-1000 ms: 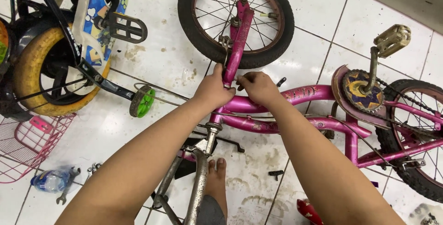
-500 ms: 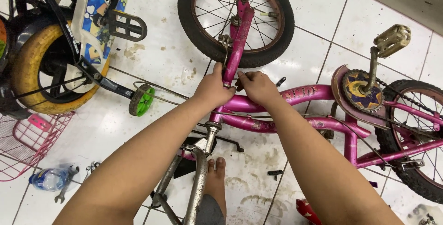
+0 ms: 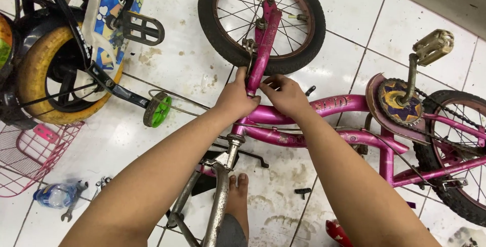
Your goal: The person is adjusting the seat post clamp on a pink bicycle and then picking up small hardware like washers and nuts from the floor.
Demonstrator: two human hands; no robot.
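A small pink bicycle [image 3: 324, 106] lies on its side on the white tiled floor. Its pink fork [image 3: 264, 39] runs up to the black front wheel [image 3: 212, 29]. My left hand [image 3: 237, 100] grips the lower part of the fork where it meets the frame. My right hand [image 3: 286, 95] rests just to the right, fingers closed on the frame at the head tube. The grey handlebar stem [image 3: 220, 201] points toward me, beside my bare foot [image 3: 238, 201]. The crank, chainring [image 3: 400, 100] and pedal [image 3: 433, 47] stick up at the right.
A second bicycle with a yellow-rimmed wheel [image 3: 35, 74], a black pedal [image 3: 142, 26] and a green training wheel [image 3: 156, 110] stands at the left. A pink wire basket [image 3: 30, 150], a plastic bottle [image 3: 53, 195], a spanner [image 3: 73, 207] and small black parts [image 3: 302, 192] lie on the floor.
Both hands stay on the fork and head tube with little movement. The view has shifted slightly, so the left bicycle and its green training wheel sit a bit further left.
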